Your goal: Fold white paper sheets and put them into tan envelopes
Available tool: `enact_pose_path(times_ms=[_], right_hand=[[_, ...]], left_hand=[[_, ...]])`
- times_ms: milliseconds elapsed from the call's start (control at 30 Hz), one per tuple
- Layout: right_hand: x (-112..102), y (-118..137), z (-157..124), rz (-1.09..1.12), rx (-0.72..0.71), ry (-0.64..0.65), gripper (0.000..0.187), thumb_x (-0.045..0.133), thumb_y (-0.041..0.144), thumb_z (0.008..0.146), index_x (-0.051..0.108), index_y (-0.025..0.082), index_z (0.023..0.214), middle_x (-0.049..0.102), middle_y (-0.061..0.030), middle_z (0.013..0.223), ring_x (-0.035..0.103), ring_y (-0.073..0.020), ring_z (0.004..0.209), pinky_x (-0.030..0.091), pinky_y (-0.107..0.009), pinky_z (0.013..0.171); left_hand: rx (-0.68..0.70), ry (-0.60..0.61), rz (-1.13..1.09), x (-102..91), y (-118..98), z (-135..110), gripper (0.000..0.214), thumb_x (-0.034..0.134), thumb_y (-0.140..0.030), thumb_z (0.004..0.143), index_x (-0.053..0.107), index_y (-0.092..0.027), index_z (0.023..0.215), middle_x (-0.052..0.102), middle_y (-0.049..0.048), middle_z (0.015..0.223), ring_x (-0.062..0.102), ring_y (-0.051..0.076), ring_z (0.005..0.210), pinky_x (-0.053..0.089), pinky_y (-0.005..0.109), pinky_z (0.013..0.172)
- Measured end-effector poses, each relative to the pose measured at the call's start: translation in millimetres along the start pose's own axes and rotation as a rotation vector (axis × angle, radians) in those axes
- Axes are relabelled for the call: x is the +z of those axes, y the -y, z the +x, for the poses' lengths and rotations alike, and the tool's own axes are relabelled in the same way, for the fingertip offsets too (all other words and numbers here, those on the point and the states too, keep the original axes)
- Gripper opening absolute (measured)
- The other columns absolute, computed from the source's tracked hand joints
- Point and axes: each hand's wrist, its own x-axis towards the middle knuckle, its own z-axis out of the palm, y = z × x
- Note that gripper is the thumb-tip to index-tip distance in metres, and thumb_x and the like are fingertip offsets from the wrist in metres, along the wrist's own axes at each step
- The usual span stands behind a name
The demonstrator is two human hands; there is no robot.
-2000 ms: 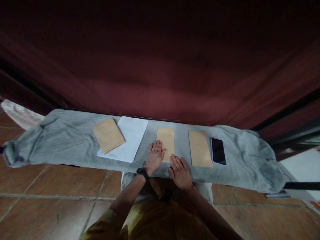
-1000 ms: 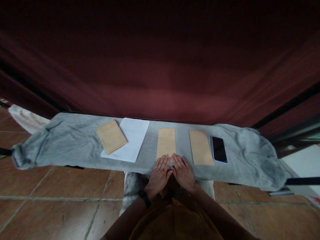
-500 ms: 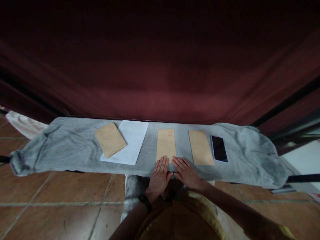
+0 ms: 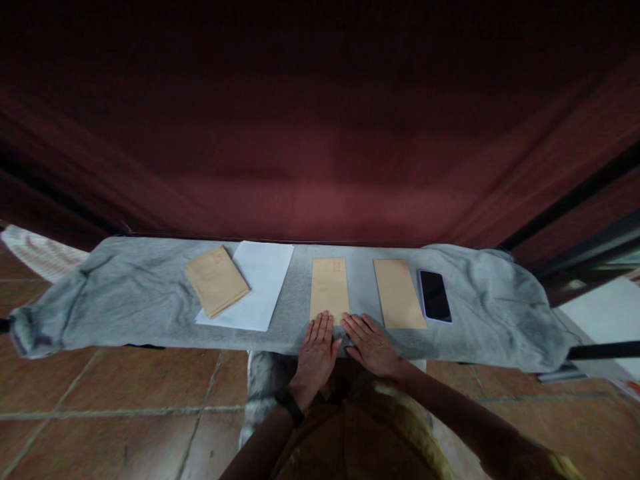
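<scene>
Grey cloth (image 4: 135, 293) bounded on the far side by a dark red panel (image 4: 320, 173); near edge passing beneath both palms. On it, between white paper (image 4: 267, 283) and a second envelope (image 4: 400, 295): a brown envelope (image 4: 329, 287), far end just short of the panel, strips of cloth to either side. Phone (image 4: 435, 296) close beside the second envelope; brown stack (image 4: 217, 283) overlapping the paper, long stretch of cloth beyond. Left hand (image 4: 317, 357): palm down, fingers straight and together, tips on the brown envelope's near end. Right hand (image 4: 373, 347): flat, slanted inward, fingertips at its near right corner; both touching, without grip.
</scene>
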Motion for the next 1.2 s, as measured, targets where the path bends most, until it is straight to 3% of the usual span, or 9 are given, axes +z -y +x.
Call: enact_pose_path(times_ms=[167, 467, 667, 800, 933, 1200], right_hand=[[1.5, 6.1, 0.3, -0.003, 0.061, -0.016, 0.057, 0.043, 0.036, 0.105, 0.032, 0.016, 0.158, 0.038, -0.0077, 0.161, 0.038, -0.0205, 0.148, 0.022, -0.044, 0.126], [1.2, 12.5, 1.6, 0.013, 0.142, -0.037, 0.059, 0.047, 0.037, 0.104, 0.031, 0.022, 0.159, 0.041, -0.0047, 0.16, 0.042, -0.0209, 0.145, 0.022, -0.045, 0.126], [2.3, 12.9, 1.9, 0.003, 0.137, -0.04, 0.057, 0.046, 0.037, 0.104, 0.035, 0.021, 0.157, 0.042, -0.0052, 0.16, 0.041, -0.0208, 0.145, 0.021, -0.045, 0.126], [10.0, 14.2, 1.6, 0.023, 0.164, -0.043, 0.051, 0.049, 0.037, 0.102, 0.048, 0.018, 0.149, 0.051, -0.0077, 0.153, 0.044, -0.0235, 0.143, 0.023, -0.046, 0.125], [15.6, 14.6, 1.5, 0.034, 0.189, -0.078, 0.046, 0.052, 0.038, 0.101, 0.058, 0.019, 0.142, 0.06, -0.0086, 0.145, 0.05, -0.0246, 0.139, 0.027, -0.047, 0.123], [-1.0, 14.8, 5.3, 0.024, 0.163, -0.032, 0.055, 0.048, 0.038, 0.103, 0.039, 0.022, 0.155, 0.048, -0.0051, 0.156, 0.046, -0.0219, 0.142, 0.028, -0.045, 0.123]], left_hand=[[0.041, 0.013, 0.006, -0.5, -3.8, 1.6, 0.056, 0.039, -0.032, 0.103, 0.035, -0.017, 0.156, 0.038, 0.0089, 0.162, 0.029, 0.024, 0.152, 0.031, 0.049, 0.124], [-0.06, -0.026, 0.017, -0.2, 18.1, 4.0, 0.059, 0.034, -0.033, 0.104, 0.027, -0.014, 0.159, 0.04, 0.0136, 0.16, 0.033, 0.025, 0.151, 0.034, 0.049, 0.122], [-0.09, -0.059, -0.016, 11.5, 10.5, 17.3, 0.06, 0.033, -0.036, 0.104, 0.029, -0.01, 0.158, 0.04, 0.0178, 0.159, 0.034, 0.028, 0.15, 0.035, 0.051, 0.121], [0.035, -0.01, -0.069, 17.4, -0.5, 42.3, 0.053, 0.029, -0.033, 0.105, 0.036, -0.019, 0.156, 0.04, 0.0088, 0.161, 0.032, 0.024, 0.151, 0.031, 0.049, 0.123], [0.028, 0.026, -0.077, 23.0, -0.7, 76.8, 0.056, 0.026, -0.037, 0.106, 0.03, -0.018, 0.158, 0.037, 0.0092, 0.162, 0.029, 0.024, 0.152, 0.029, 0.05, 0.124], [-0.037, 0.059, -0.049, 37.1, 21.0, 150.9, 0.063, 0.03, -0.044, 0.104, 0.021, -0.02, 0.161, 0.03, 0.0103, 0.165, 0.021, 0.028, 0.155, 0.019, 0.059, 0.124]])
